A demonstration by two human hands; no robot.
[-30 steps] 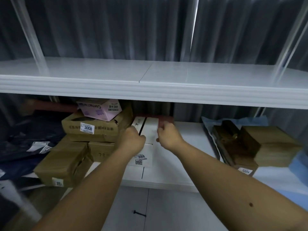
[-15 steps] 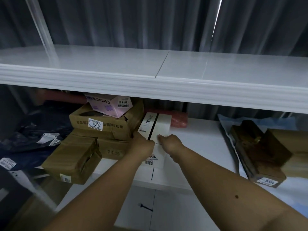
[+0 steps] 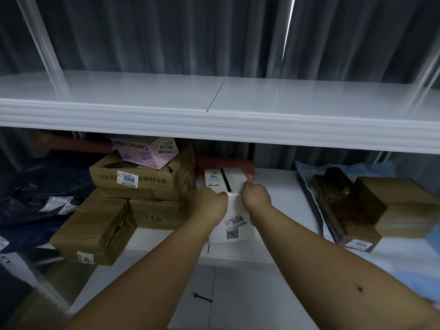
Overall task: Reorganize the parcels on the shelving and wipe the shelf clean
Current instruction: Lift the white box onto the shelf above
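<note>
A white box (image 3: 234, 210) with a "3008" label and a QR code stands on the lower shelf (image 3: 281, 196) in the middle. My left hand (image 3: 210, 202) grips its left top edge and my right hand (image 3: 257, 197) grips its right top edge. Behind the box lies a red packet (image 3: 226, 163), partly hidden. To the left a stack of brown cartons (image 3: 142, 182) carries a pink box (image 3: 145, 152) on top. The upper shelf (image 3: 214, 98) is bare and white.
A brown carton (image 3: 92, 232) overhangs the shelf's front edge at the left, beside dark blue plastic bags (image 3: 35, 201). At the right, brown parcels (image 3: 371, 206) lie on blue bags. Dark curtains hang behind. White uprights stand at both sides.
Both hands have shifted from the box's top toward its front edges, and the box has come forward, so its front label now shows. The view moved closer.
</note>
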